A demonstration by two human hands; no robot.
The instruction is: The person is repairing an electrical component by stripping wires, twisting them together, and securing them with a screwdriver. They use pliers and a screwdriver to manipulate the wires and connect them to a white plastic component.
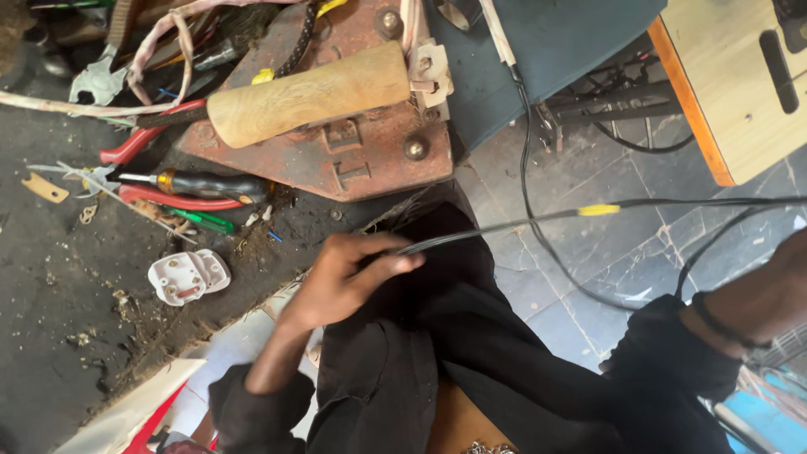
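My left hand [340,282] is closed on a thin black cable [496,227], pinching it between thumb and fingers just above my dark-clothed lap. From there the cable stretches right across the view, past a band of yellow tape [598,210], to the right edge. My right hand [786,282] shows only as a wrist with a dark band, its fingers cut off by the frame edge. A second black wire [528,168] hangs down from the top and loops over the floor.
A dirty dark workbench [50,286] holds a white plug [187,276], a black-handled screwdriver [206,183], red-handled pliers [172,202] and a green screwdriver [202,221]. A wooden handle [311,92] lies on a rusty iron plate [353,164]. A wooden tabletop [740,92] stands over the tiled floor [588,261].
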